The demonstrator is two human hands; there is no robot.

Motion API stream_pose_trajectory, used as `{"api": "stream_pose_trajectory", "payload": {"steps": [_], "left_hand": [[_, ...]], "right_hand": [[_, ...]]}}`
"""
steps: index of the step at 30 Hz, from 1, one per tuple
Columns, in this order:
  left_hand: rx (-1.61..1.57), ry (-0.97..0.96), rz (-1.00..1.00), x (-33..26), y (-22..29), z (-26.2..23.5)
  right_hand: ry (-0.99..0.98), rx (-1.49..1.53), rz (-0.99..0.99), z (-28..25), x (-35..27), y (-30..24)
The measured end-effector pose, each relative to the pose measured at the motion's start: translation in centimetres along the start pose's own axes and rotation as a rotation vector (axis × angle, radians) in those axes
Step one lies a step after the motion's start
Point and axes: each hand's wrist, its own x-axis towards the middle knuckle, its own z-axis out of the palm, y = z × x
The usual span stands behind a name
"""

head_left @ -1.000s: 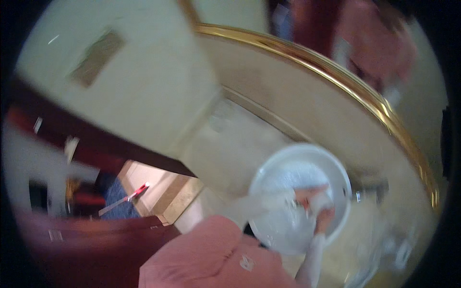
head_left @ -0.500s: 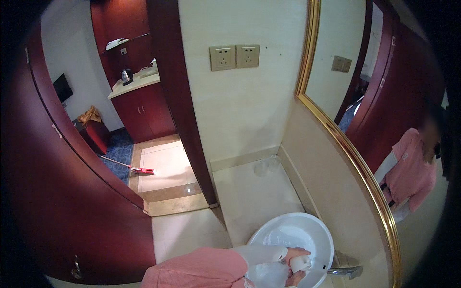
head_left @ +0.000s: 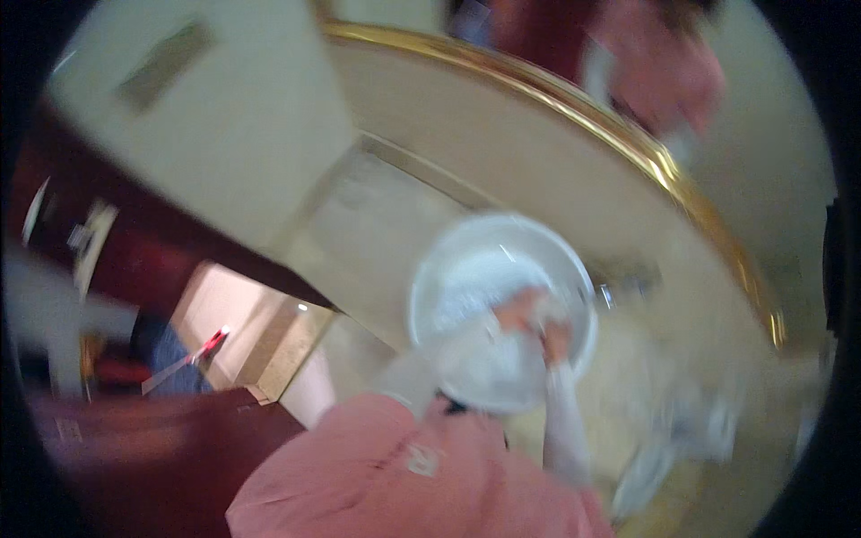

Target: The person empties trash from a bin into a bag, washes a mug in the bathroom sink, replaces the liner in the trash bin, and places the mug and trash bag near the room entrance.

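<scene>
Both of my hands are inside a round white washbasin [head_left: 429,287], close together near its right side. My left hand [head_left: 518,309] reaches in from the left, its fingers curled against a small white, cup-like thing [head_left: 547,313]. From below comes my right hand [head_left: 556,341], closed on the same thing's near side. Motion blur hides the finger details and the thing's exact kind. Pale sleeves cover both forearms. Whitish water or suds [head_left: 475,291] show in the bowl.
A metal tap [head_left: 610,295] stands just right of the basin. Blurred clear and white items [head_left: 704,430] lie on the counter at right. A gold-framed mirror [head_left: 664,166] runs behind. Through a doorway at left, a red mop [head_left: 215,340] lies on the floor.
My view has swung right and down, so the basin now sits nearer the middle and both forearms show. My hands are still on the white thing inside the basin.
</scene>
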Motion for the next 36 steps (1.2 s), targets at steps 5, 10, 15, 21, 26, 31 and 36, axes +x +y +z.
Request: {"api": "stream_pose_trajectory", "payload": {"steps": [5, 10, 15, 21, 26, 31, 36], "left_hand": [[-0.616, -0.131, -0.255, 2.6, 1.0, 0.9], [-0.431, -0.129, -0.295, 1.6, 1.7, 4.9], [0.231, 0.117, -0.188, 3.6, 4.1, 6.0], [1.182, 0.327, 0.374, 2.4, 9.6, 5.8], [1.271, 0.364, 0.898, 0.5, 12.6, 4.8], [1.146, 0.495, 0.841, -2.6, 12.9, 4.2], [0.644, 0.329, 0.584, -6.1, 11.5, 8.2]], "right_hand": [[0.104, 1.154, 0.562, -12.4, 0.6, -6.0], [0.42, 0.881, 0.424, -14.3, -2.8, -3.5], [0.996, 0.38, 0.378, -21.7, -1.0, -1.2], [0.907, 0.078, 0.214, -23.0, 2.3, 1.3], [0.887, 0.046, 0.315, -20.0, 1.5, 0.4], [0.833, 0.613, 0.27, -17.0, 0.3, -5.6], [0.532, 1.719, 0.387, -18.2, -2.8, -11.1]]}}
